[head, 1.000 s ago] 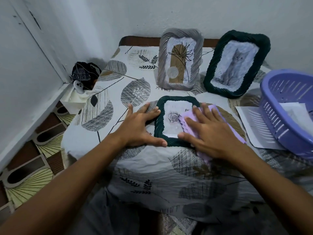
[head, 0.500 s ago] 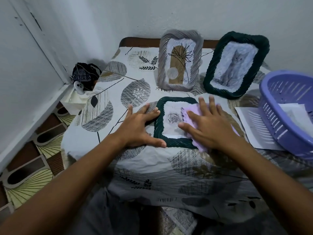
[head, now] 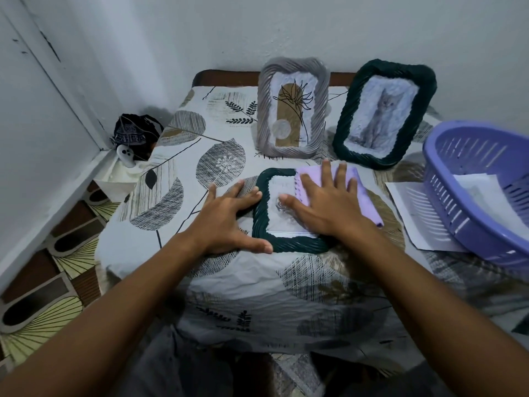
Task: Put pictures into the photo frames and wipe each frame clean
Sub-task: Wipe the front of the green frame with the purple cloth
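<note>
The small green frame (head: 262,213) lies flat, long axis running away from the person, left hand (head: 226,222) with spread fingers bracing its left edge, right hand (head: 326,204) flat, fingers apart, pressing the lilac cloth (head: 363,193) over its right side.

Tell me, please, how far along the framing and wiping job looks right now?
Done, it seems: the grey ribbed frame and the large dark green frame with the cat picture stand upright with pictures in. In hand: the small dark green frame lies flat with a picture inside; the left hand steadies it while the right hand presses a lilac cloth on it. Left: finishing this wipe; papers remain in the purple basket.
</note>
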The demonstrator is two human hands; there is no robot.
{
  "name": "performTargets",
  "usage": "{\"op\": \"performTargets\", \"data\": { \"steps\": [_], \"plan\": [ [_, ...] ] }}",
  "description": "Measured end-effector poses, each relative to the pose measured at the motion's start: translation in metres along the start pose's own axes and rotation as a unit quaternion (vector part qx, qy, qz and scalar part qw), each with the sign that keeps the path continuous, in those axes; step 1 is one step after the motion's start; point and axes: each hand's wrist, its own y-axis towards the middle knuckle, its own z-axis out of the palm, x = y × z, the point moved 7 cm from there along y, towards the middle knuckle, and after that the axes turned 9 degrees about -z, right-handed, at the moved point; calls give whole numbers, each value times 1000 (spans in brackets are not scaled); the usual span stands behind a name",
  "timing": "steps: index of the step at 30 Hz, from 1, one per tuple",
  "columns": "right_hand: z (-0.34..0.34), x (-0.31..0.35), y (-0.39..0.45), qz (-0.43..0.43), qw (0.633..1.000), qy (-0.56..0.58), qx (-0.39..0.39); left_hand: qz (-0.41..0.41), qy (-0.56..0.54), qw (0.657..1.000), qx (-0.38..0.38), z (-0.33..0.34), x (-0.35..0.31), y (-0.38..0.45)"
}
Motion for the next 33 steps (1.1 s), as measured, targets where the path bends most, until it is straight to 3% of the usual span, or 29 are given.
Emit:
{"op": "performTargets", "data": {
  "steps": [12, 16, 33],
  "plan": [
    [-6, 3, -9, 3, 998, -53, -21, -3, 7, 1000, 2, 2, 1, -1],
    [4, -6, 0, 23, 999, -23, 18, -5, 5, 1000, -1, 2, 1, -1],
    [6, -6, -29, -23, 999, 27, 16, -12, 1, 1000, -4, 3, 2, -2]
  ]
}}
